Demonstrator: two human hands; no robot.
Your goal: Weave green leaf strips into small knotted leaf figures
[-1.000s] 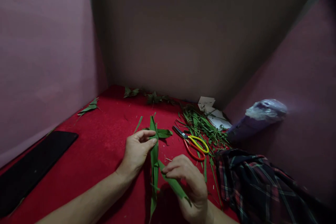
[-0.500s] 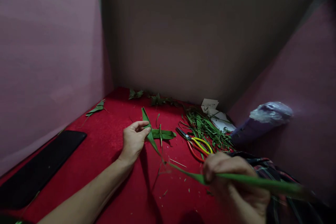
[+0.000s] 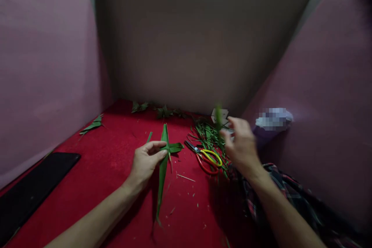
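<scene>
My left hand (image 3: 147, 161) pinches a long green leaf blade (image 3: 162, 178) between thumb and fingers, above the red cloth. The blade hangs down and tapers toward me. A shorter leaf strip (image 3: 176, 147) crosses it and points right. My right hand (image 3: 240, 145) is raised over a pile of green leaf strips (image 3: 206, 128), fingers apart. A motion-blurred piece of leaf (image 3: 218, 117) is just beyond its fingertips, seemingly out of the grip. Between the hands lie scissors (image 3: 205, 156) with one yellow and one red handle, blades pointing up and left.
Leaf sprigs (image 3: 163, 112) lie along the back wall, with another leaf (image 3: 92, 124) at left. A black flat slab (image 3: 40, 186) rests at left on the red cloth (image 3: 122, 135). A purple roll (image 3: 264, 135) leans at right. Dark plaid fabric (image 3: 279, 186) lies near my right arm.
My right hand has moved up and away toward the leaf pile, and its fingers have opened. The blade that stretched between both hands now hangs from my left hand only. The view shifted slightly.
</scene>
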